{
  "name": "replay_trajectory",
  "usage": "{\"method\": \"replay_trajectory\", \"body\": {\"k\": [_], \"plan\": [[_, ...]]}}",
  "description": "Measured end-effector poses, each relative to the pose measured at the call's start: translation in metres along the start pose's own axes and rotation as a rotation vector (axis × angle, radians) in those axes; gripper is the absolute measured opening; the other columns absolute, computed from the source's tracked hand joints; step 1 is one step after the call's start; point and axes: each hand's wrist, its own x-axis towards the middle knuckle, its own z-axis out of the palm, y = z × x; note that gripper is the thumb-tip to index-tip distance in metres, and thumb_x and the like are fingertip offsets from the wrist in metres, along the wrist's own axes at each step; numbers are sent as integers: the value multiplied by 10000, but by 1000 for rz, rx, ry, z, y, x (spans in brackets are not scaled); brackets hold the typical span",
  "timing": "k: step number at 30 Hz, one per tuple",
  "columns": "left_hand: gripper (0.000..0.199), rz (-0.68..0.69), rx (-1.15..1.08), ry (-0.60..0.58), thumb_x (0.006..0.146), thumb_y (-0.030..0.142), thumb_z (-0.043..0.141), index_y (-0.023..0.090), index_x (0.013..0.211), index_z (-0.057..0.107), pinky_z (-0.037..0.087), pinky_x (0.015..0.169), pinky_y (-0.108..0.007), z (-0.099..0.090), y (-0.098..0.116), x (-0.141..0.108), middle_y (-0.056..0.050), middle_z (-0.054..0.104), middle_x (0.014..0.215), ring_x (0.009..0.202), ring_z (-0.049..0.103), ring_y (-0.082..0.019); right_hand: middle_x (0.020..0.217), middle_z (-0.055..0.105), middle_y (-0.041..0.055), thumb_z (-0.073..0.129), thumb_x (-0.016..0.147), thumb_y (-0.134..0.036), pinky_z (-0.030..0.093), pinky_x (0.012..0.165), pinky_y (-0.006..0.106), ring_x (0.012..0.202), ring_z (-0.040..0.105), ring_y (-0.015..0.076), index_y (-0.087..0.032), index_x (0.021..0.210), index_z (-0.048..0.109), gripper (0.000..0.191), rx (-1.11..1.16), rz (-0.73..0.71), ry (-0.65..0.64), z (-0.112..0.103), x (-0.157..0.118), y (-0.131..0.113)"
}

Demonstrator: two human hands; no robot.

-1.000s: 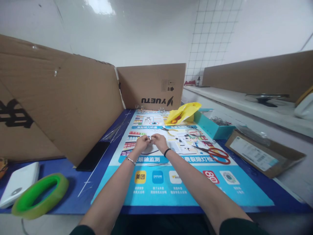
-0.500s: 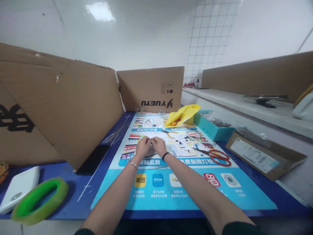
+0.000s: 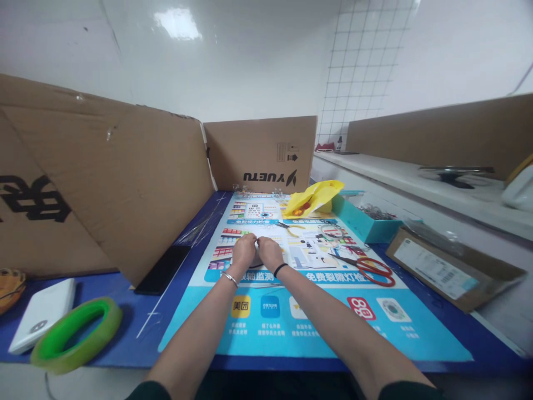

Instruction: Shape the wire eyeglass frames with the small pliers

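Tiny dark piece (image 3: 257, 240) between the hands (image 3: 244, 251), details unclear, over the printed mat (image 3: 308, 322).

The rear cardboard panel (image 3: 245, 147) carries "YUETU" in black, upside down, beside a leaf-shaped logo, with a small arrow sign and finer marks above it. On the left cardboard panel (image 3: 150, 183), large black characters are tilted and cut off, too unclear to read surely. The printed sheet (image 3: 200, 325) shows "免费视力检查" on an upper blue band; lower down, "轴监测" and "免费裂隙灯检" can be made out, both partly covered. A yellow square on it reads "美团", and a red one bears a mark like "88". The parcel label (image 3: 435, 268) has a barcode and print too small to read.
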Motion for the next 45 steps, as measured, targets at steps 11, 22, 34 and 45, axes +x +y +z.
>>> {"method": "replay_trajectory", "body": {"k": [11,22,34,45], "plan": [[208,-34,-167,-34,793,109,452,190,804,643,379,814,-304,1,-9,2,-91,653,879,933,571,-223,900,675,96,418,835,-152,373,751,257,863,596,180,-174,884,646,234,8,-54,-75,1,5,7],[258,-213,-616,-193,735,368,539,135,732,648,398,470,-214,-1,-19,9,-42,675,661,546,588,-131,827,690,16,420,857,-272,385,650,208,754,604,125,-196,908,648,245,146,131,6,-5,18,28],[118,-235,-576,-177,666,251,583,159,703,647,404,512,-224,9,-17,11,9,634,578,530,555,-124,841,688,35,450,840,-282,350,648,229,793,588,152,-225,865,662,221,89,153,16,-6,13,18],[92,-182,-278,-180,653,236,633,199,570,645,356,594,-250,15,-24,10,-6,650,625,678,567,-173,832,685,41,498,804,-293,330,637,233,819,571,160,-221,791,688,204,91,109,-57,-3,9,22]]}}
